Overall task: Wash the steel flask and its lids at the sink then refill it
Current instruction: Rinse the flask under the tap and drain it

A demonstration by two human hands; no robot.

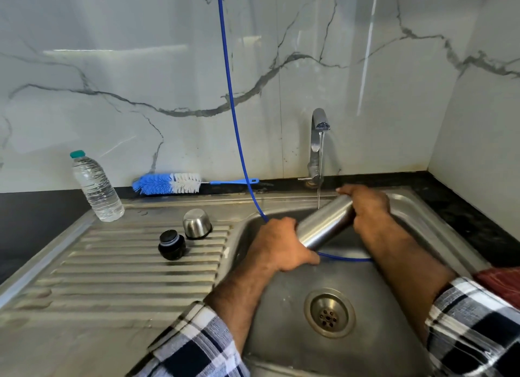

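The steel flask (325, 224) lies tilted over the sink basin (281, 314), its upper end under the thin stream from the tap (318, 140). My left hand (280, 245) grips the flask's lower end. My right hand (365, 205) wraps around its upper end, hiding the mouth. On the ribbed drainboard (126, 264) stand the steel cup lid (197, 224) upside down and the black stopper lid (171, 245) just in front of it.
A clear water bottle (95, 188) with a teal cap stands at the drainboard's back left. A blue and white bottle brush (168, 183) lies along the wall. A blue hose (233, 117) hangs down into the basin under the flask. The drain (329, 313) is open.
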